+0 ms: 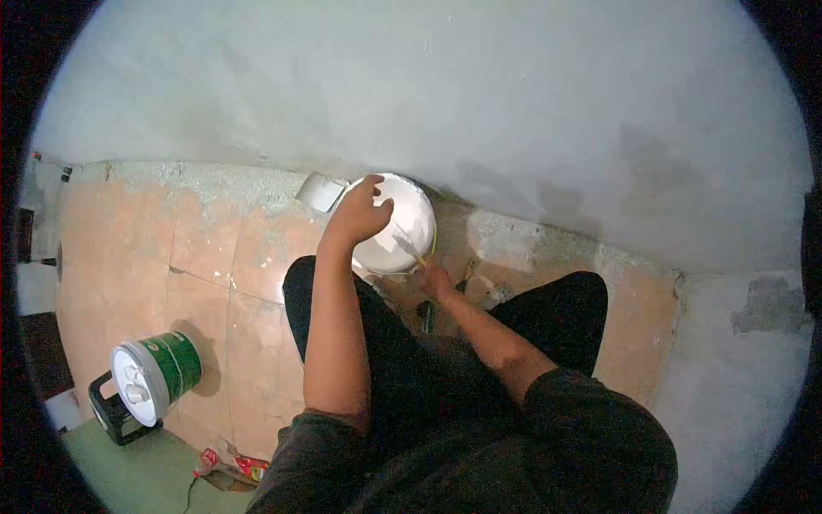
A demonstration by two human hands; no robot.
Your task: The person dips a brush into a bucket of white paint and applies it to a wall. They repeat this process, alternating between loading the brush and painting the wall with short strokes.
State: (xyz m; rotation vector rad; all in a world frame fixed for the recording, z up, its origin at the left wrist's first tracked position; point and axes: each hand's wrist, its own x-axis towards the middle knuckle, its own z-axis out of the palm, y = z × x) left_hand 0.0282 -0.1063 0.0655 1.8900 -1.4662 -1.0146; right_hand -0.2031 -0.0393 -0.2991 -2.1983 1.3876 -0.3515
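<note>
A round bucket (409,208) of white material stands against the wall, in front of my knees. Over its left side is my left hand (363,211), thumb and fingers apart, with nothing between them. My right hand (432,278) is closed around the handle of a small flat tool (405,242), a scraper or brush, at the bucket's near right edge. The tool's blade points up and left over the white material. Beside the bucket on the left, a flat grey-white plate (320,192) with a short handle rests by the wall.
A green and white bucket (177,364) stands on the tiled floor at the left, next to a black-framed object (107,411). Below them lies a red packet (251,468). The grey wall (411,94) runs along the far side, and another wall (728,368) stands at the right.
</note>
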